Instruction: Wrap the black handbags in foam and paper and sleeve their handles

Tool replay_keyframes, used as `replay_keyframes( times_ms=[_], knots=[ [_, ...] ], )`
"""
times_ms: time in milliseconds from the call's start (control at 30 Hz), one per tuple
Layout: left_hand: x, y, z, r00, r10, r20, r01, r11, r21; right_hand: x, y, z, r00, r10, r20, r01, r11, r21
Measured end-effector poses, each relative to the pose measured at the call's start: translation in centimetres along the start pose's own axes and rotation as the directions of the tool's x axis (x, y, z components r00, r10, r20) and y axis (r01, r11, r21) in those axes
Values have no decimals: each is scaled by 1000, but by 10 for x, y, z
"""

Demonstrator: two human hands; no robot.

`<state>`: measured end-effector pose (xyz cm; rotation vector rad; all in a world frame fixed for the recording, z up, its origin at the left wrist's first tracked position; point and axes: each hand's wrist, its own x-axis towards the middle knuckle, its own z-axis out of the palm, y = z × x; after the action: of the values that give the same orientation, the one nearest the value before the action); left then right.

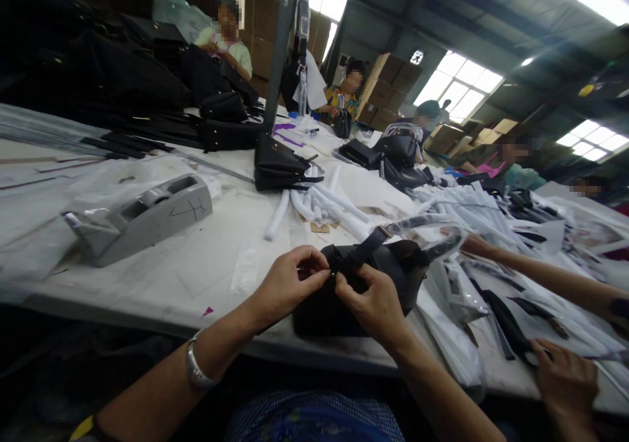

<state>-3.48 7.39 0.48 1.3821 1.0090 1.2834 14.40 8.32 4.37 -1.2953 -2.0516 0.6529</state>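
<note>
Bag (334,316) sits before you at the counter's (171,288) front edge. From the left, the dispenser (147,232) stands well apart; your left hand (295,278) pinches the bag by the stud (333,274), your right hand (371,301) clasps it just beside. Pulling hard could tip it off; a co-worker's arm (555,275), near the handle (439,249), could jog your hold.
</note>
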Motion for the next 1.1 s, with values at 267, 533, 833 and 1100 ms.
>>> replay_keyframes(
  times_ms=[267,533,833,1100],
  knots=[
    [-6,5,-8,996,-81,-33,85,987,139,2,-12,-10,996,-79,44,79,997,-10],
    [42,66,2,996,44,76,-66,943,326,-5,-16,-55,991,-59,120,-5,881,472],
    [61,106,42,938,-183,296,113,965,237,-3,18,-73,933,169,317,-350,224,910],
    [33,123,56,952,-255,172,221,956,192,9,26,-88,987,117,111,-141,300,944]
  ],
)
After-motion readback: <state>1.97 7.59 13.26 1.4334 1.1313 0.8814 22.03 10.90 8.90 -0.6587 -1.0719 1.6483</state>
